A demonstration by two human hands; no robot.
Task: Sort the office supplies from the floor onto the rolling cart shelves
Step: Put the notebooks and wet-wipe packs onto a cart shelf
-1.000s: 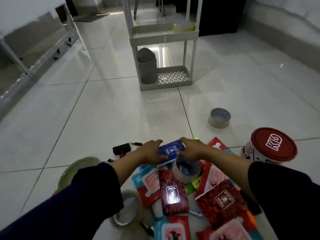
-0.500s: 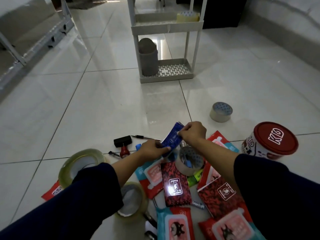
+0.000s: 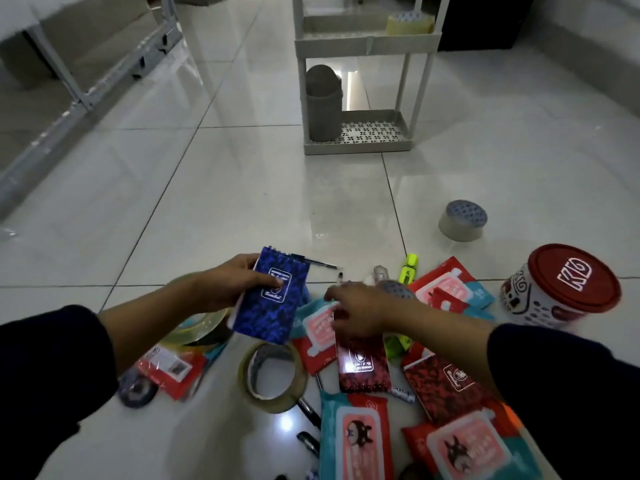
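My left hand (image 3: 228, 284) grips a blue notepad (image 3: 270, 296), thumb curled across its cover, holding it tilted above the floor (image 3: 207, 209) at the near left of the pile. Its spiral edge points away from me. My right hand (image 3: 360, 311) reaches down over the heap with fingers loosely bent — it is blurred, and I cannot tell whether it pinches anything. Directly under it lies a dark red notepad (image 3: 362, 367), with a second red notepad (image 3: 446, 381) to its right.

Around them the supplies are scattered on the floor: a tape roll (image 3: 273, 375) just near of the blue notepad, a clear tape roll (image 3: 199, 327) partly hidden behind my left forearm, and several wipe packs — one (image 3: 356, 441) near me, one (image 3: 446, 289) on the far right side of the pile. A yellow highlighter (image 3: 409, 268) lies at the far edge, and a pen (image 3: 317, 263) pokes out past the top of the blue notepad. A red-lidded tub (image 3: 564, 285) stands to the right, and a grey tape roll (image 3: 462, 220) sits alone beyond it, apart from the rest.

The cart (image 3: 367, 39) stands well away across the floor. A grey bin (image 3: 323, 103) stands on its bottom shelf at the left, and a yellowish roll (image 3: 408, 22) rests on the shelf above, at the right.
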